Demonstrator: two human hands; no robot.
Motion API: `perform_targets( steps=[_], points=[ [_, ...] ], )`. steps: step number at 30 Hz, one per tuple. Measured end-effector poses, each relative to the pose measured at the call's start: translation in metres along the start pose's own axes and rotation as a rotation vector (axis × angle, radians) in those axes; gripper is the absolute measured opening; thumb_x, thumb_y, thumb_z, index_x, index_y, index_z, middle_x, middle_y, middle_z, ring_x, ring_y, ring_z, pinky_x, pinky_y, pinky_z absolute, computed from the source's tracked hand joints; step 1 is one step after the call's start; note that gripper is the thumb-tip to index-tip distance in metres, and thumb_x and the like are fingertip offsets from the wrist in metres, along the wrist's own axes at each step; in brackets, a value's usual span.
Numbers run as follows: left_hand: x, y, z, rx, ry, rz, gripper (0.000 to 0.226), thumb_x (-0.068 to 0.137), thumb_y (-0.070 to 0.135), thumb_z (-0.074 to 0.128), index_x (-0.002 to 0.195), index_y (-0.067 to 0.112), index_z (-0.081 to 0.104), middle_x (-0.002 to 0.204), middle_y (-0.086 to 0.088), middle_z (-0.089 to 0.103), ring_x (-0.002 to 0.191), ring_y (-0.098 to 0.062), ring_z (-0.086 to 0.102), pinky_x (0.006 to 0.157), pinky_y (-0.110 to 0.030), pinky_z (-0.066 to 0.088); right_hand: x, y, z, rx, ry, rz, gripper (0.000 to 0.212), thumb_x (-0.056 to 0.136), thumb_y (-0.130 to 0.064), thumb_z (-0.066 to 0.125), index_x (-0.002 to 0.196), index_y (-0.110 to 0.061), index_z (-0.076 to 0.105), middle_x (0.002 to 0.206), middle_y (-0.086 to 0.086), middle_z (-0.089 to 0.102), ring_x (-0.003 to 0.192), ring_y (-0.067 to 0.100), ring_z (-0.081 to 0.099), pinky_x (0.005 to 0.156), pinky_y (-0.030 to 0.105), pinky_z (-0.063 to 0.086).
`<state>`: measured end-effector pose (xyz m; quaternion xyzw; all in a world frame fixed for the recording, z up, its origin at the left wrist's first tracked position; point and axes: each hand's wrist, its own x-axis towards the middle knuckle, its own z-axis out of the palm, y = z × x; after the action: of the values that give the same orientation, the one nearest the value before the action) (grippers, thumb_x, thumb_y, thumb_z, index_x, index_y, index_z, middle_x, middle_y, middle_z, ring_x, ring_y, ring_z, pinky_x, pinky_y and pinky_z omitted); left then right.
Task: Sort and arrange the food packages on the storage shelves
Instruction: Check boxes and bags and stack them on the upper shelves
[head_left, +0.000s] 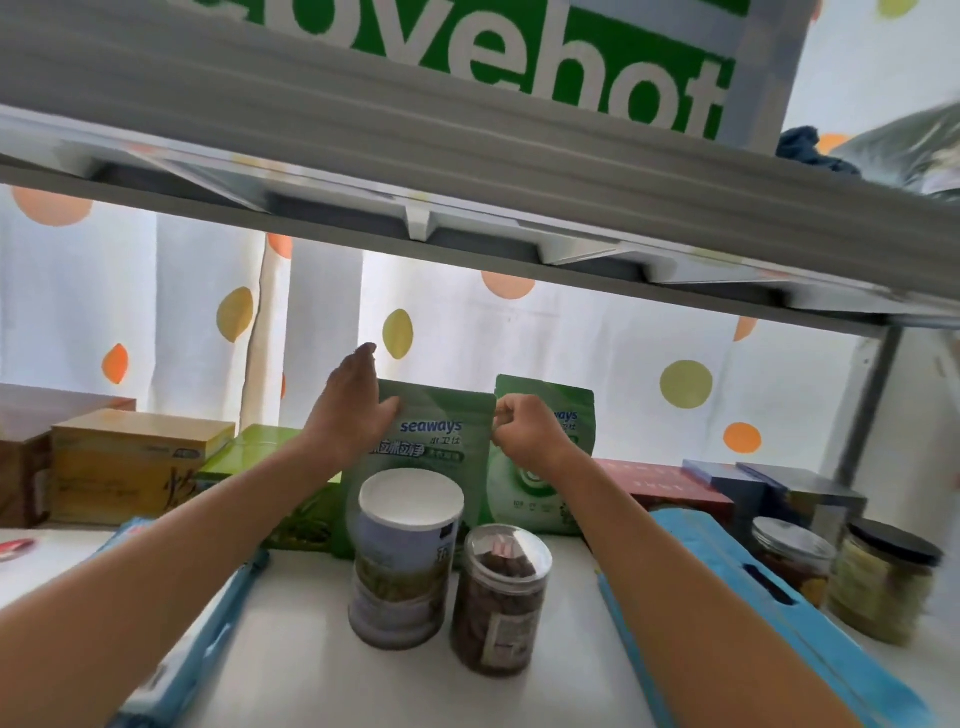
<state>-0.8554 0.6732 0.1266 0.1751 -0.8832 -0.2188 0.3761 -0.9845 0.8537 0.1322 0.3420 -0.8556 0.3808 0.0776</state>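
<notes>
Midway through the sorting, I stood a green pouch (441, 457) upright at the back of the white shelf (322, 649), my left hand (353, 405) laid against its upper left corner with the thumb on its face, fingers mostly straight and reaching over the top edge. My right hand (524, 431) was curled into a pinch on the pouch's upper right edge, steadying it. Just behind and to the right stood a second green pouch (550, 467) of the same kind, the two overlapping, which read as a matched pair being grouped.

Along the back left, a yellow box (130, 467) and a green box (260, 467) already sat side by side; to the right, a red box (670, 486) and dark blue boxes (769, 488) lay in a row. That back line looked largely settled.

In front, less so. A white-lidded canister (405, 561) and a clear jar of brown pieces (501, 597) stood touching near the middle, directly before the pouches. Two more jars (841, 571) crowded the right end, and long blue packages (769, 613) lay slanted along both sides under my forearms. I judged those front items still awaited a place, so the job was perhaps half done. A large green-lettered box (519, 57) sat on the shelf above.
</notes>
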Motion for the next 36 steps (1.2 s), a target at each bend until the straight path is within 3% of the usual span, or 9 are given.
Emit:
perform_targets(
  steps=[2, 5, 10, 15, 18, 22, 28, 33, 36],
  points=[
    [0.001, 0.015, -0.001, 0.132, 0.034, 0.107, 0.062, 0.095, 0.03, 0.063, 0.145, 0.009, 0.033, 0.147, -0.012, 0.046, 0.134, -0.03, 0.045, 0.109, -0.043, 0.04, 0.003, 0.003, -0.013, -0.086, 0.033, -0.015, 0.033, 0.087, 0.007, 0.05, 0.114, -0.004, 0.065, 0.104, 0.008, 0.064, 0.099, 0.024, 0.062, 0.085, 0.037, 0.053],
    [0.004, 0.039, -0.002, 0.256, -0.037, 0.27, 0.05, 0.1, 0.031, 0.054, 0.143, 0.011, 0.038, 0.148, -0.008, 0.046, 0.137, -0.026, 0.042, 0.116, -0.04, 0.03, 0.013, 0.009, -0.03, -0.314, 0.068, -0.024, 0.052, 0.086, 0.005, 0.056, 0.135, -0.009, 0.056, 0.129, 0.009, 0.061, 0.118, 0.027, 0.058, 0.093, 0.036, 0.05],
    [0.003, 0.057, 0.004, 0.388, -0.224, 0.439, 0.053, 0.101, 0.04, 0.049, 0.149, 0.023, 0.033, 0.154, 0.001, 0.039, 0.143, -0.017, 0.033, 0.122, -0.04, 0.018, 0.041, 0.028, -0.043, -0.617, 0.03, -0.019, 0.072, 0.082, -0.008, 0.066, 0.148, -0.015, 0.039, 0.134, 0.009, 0.052, 0.124, 0.029, 0.05, 0.102, 0.043, 0.045],
    [-0.001, 0.06, 0.011, 0.432, -0.277, 0.475, 0.055, 0.102, 0.041, 0.047, 0.152, 0.029, 0.028, 0.155, 0.005, 0.038, 0.142, -0.015, 0.034, 0.12, -0.037, 0.018, 0.059, 0.047, -0.046, -0.759, -0.146, -0.004, 0.103, 0.068, -0.043, 0.089, 0.149, -0.02, 0.03, 0.132, 0.004, 0.054, 0.126, 0.025, 0.049, 0.111, 0.044, 0.032],
    [-0.003, 0.056, 0.012, 0.434, -0.279, 0.5, 0.056, 0.102, 0.036, 0.046, 0.154, 0.029, 0.026, 0.158, 0.007, 0.033, 0.146, -0.013, 0.027, 0.119, -0.031, 0.017, 0.059, 0.054, -0.041, -0.728, -0.247, 0.03, 0.085, 0.061, -0.046, 0.091, 0.129, -0.024, 0.044, 0.119, 0.001, 0.059, 0.113, 0.025, 0.055, 0.103, 0.041, 0.042],
    [-0.003, 0.048, 0.015, 0.439, -0.273, 0.492, 0.059, 0.102, 0.038, 0.046, 0.155, 0.03, 0.023, 0.163, 0.008, 0.021, 0.152, -0.013, 0.01, 0.122, -0.034, 0.009, 0.049, 0.066, -0.026, -0.693, -0.377, 0.083, 0.052, 0.059, -0.028, 0.087, 0.102, -0.024, 0.058, 0.099, 0.0, 0.066, 0.09, 0.02, 0.065, 0.082, 0.037, 0.057],
    [-0.01, 0.052, 0.019, 0.511, -0.294, 0.491, 0.06, 0.101, 0.04, 0.046, 0.155, 0.03, 0.022, 0.166, 0.006, 0.011, 0.153, -0.015, 0.001, 0.124, -0.039, 0.003, 0.033, 0.057, -0.021, -0.776, -0.333, -0.043, 0.022, 0.072, -0.01, 0.073, 0.092, -0.014, 0.065, 0.09, 0.004, 0.067, 0.084, 0.023, 0.066, 0.065, 0.029, 0.048],
    [-0.014, 0.064, 0.017, 0.541, -0.299, 0.492, 0.064, 0.102, 0.04, 0.047, 0.157, 0.03, 0.017, 0.166, 0.003, 0.008, 0.153, -0.017, 0.001, 0.122, -0.039, 0.002, 0.014, 0.034, -0.052, -0.641, -0.205, -0.1, 0.016, 0.072, -0.005, 0.065, 0.08, -0.018, 0.063, 0.077, -0.002, 0.061, 0.075, 0.019, 0.059, 0.056, 0.026, 0.04],
    [-0.017, 0.073, 0.016, 0.563, -0.296, 0.493, 0.066, 0.102, 0.041, 0.048, 0.157, 0.026, 0.016, 0.167, -0.001, 0.006, 0.154, -0.018, 0.001, 0.122, -0.037, 0.004, 0.0, 0.02, -0.075, -0.629, -0.106, -0.168, 0.017, 0.076, -0.009, 0.063, 0.089, -0.018, 0.07, 0.083, -0.001, 0.067, 0.079, 0.02, 0.061, 0.059, 0.027, 0.04]
  ],
)
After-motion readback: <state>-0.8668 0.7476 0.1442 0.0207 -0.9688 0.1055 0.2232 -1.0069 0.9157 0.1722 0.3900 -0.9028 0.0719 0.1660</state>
